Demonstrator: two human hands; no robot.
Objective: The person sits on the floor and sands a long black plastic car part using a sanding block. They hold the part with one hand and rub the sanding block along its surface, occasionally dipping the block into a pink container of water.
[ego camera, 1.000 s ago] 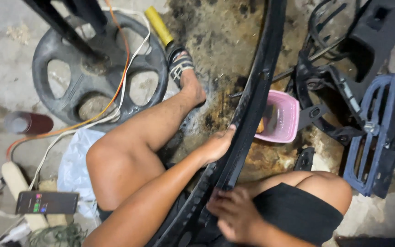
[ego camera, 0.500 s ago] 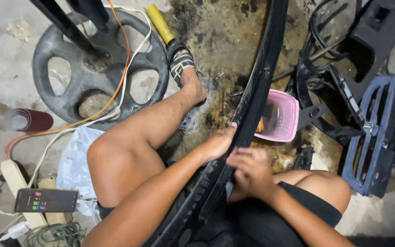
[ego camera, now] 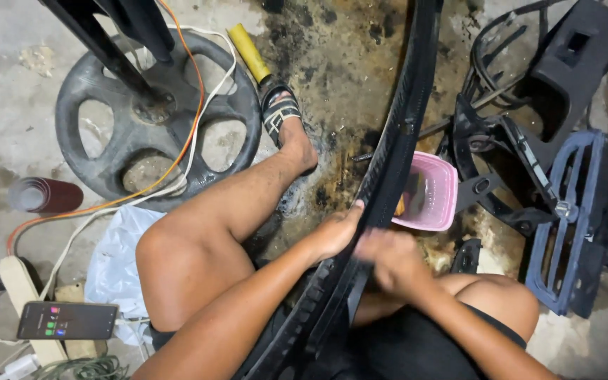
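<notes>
Floor: bare grey concrete (ego camera: pixel 8 84), with a dark oily stain (ego camera: pixel 339 77) spreading from 12 o'clock down to the centre.
Tyre: a long black tyre (ego camera: pixel 402 134) arcs from 12 o'clock down between the person's knees to 6 o'clock, tread side facing left.
Left hand: the left hand (ego camera: pixel 338 231), at centre, is clamped on the tyre's left edge, thumb over the rim.
Right hand: the right hand (ego camera: pixel 392 257), just right of centre, lies against the tyre's right side; it is blurred, so its grip cannot be told.
Basket: a pink basket (ego camera: pixel 434 197) stands just beside the tyre at 3 o'clock.
Wheel: a black spoked wheel (ego camera: pixel 93 105) lies flat at 10 o'clock, with orange and white cables (ego camera: pixel 195 127) draped across it.
Phone: a phone (ego camera: pixel 67 320) with a lit screen lies at 8 o'clock.
Cup: a dark red cup (ego camera: pixel 43 195) lies on its side at 9 o'clock.
Frames: black and blue frames (ego camera: pixel 571 218) crowd the 3 o'clock side.
Hidden: the tyre's ends run out of view at top and bottom; the basket's contents are hard to make out; the black stand (ego camera: pixel 107 42) is cut off at 11 o'clock.
</notes>
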